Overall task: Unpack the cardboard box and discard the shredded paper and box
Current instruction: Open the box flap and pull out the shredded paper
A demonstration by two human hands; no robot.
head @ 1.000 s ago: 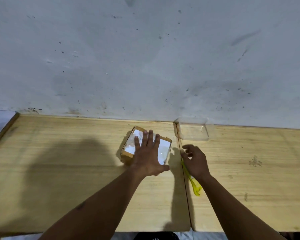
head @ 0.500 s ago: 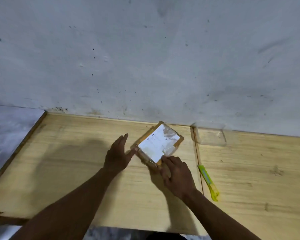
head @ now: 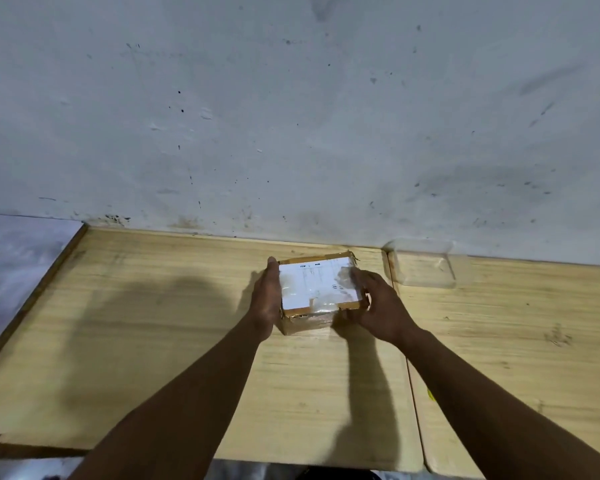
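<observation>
Head view: we have the cardboard box (head: 321, 292) clamped between both palms, left hand (head: 267, 299) flat on its left side, right hand (head: 378, 306) curled round its right corner. Box sits on the wooden table (head: 153, 323), clear plastic tray (head: 426, 265) just right of it.

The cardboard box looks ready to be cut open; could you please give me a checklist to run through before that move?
1. Cardboard box resting on the wooden table: ok.
2. Left hand steadying its left side: ok.
3. Right hand bracing its right side: ok.
4. Clear tape over the white label already cut: not ok, box sealed.
5. Cutter within reach: cannot tell.
6. Clear plastic tray apart from the box: ok.
</observation>
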